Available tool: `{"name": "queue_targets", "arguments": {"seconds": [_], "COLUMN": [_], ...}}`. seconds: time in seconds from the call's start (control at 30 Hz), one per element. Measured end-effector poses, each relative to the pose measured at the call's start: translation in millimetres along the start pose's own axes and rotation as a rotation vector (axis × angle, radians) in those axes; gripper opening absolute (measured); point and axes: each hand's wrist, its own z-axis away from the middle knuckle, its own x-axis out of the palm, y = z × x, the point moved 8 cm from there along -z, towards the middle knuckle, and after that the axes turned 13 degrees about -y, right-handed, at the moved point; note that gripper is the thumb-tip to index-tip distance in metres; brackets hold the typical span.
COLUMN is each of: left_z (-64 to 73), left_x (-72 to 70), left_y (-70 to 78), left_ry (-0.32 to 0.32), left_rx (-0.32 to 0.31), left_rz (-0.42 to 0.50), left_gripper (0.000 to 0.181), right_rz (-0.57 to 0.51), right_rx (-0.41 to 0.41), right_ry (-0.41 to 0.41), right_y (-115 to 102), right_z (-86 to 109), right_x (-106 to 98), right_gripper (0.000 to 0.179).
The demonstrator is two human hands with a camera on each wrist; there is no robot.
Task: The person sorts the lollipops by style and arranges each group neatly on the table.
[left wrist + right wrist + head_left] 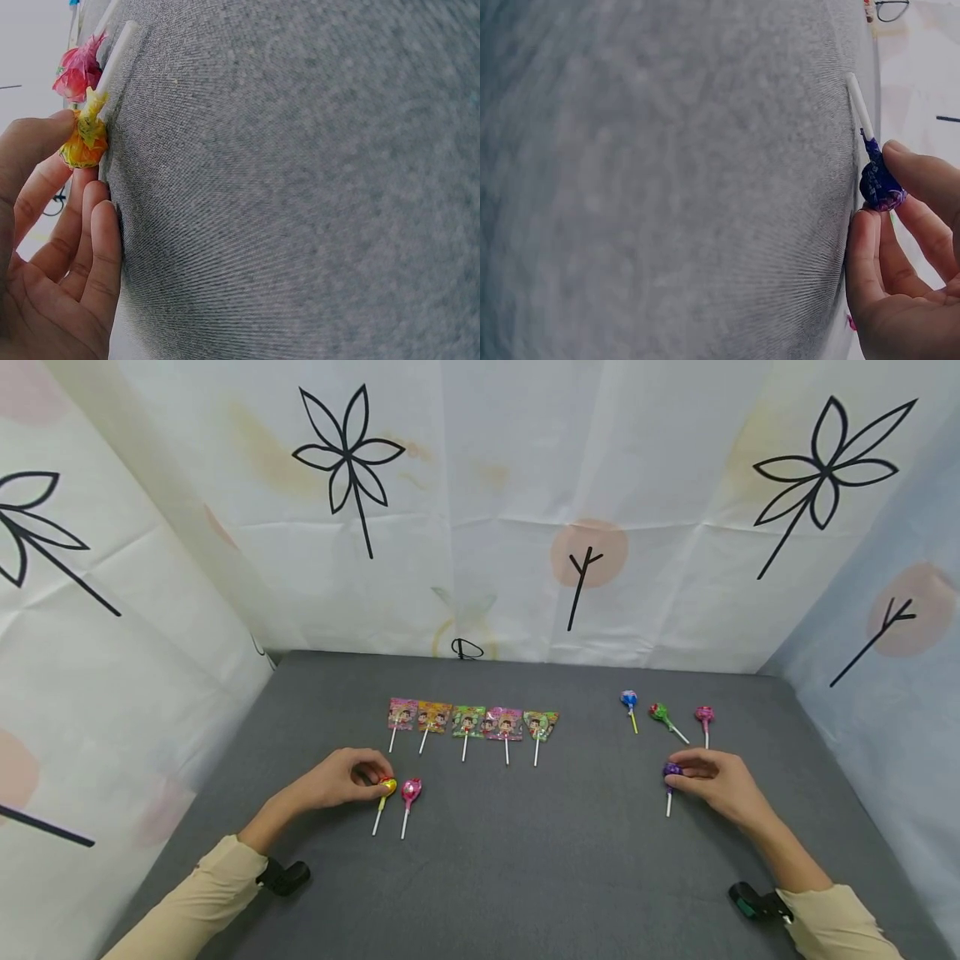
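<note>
My left hand (347,779) pinches a yellow-wrapped lollipop (85,142) by its round head, between thumb and fingers. Its white stick points toward the front of the table. Just right of it lies a pink lollipop (411,791), stick also toward me. Over on the right side, my right hand (716,785) grips a purple-wrapped lollipop (881,184) by the head with thumb and fingertips, its white stick low over the grey cloth. Behind that hand lie a blue lollipop (628,699), a green one (660,712) and a pink-red one (704,715).
Several flat-packed lollipops (467,722) in pink, orange and green wrappers form a row at the back middle of the grey table (525,877). White printed curtains (495,485) stand behind and on both sides. Each wrist wears a black camera mount (283,877).
</note>
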Motion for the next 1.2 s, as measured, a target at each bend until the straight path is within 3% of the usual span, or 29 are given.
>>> {"name": "queue_targets", "arguments": {"seconds": [0.27, 0.47, 0.8, 1.2], "left_z": [-0.4, -1.3, -0.4, -0.6], "left_x": [-0.2, 0.0, -0.4, 0.3], "left_y": [0.2, -2.5, 0.6, 0.5], "left_ry": [0.003, 0.001, -0.003, -0.005], "left_rx": [0.003, 0.006, 0.006, 0.01], "left_rz": [0.005, 0.002, -0.006, -0.005], "left_gripper": [0.016, 0.016, 0.017, 0.017], "right_rz": [-0.067, -0.177, -0.312, -0.357], "right_rx": [0.038, 0.011, -0.046, -0.108], "right_ry": [0.01, 0.005, -0.047, -0.129], "right_y": [1, -1, -21, -48], "right_z": [2.3, 3.6, 3.4, -12.6], "right_x": [1, 6, 32, 63], "right_gripper": [0.032, 0.033, 0.035, 0.028]}}
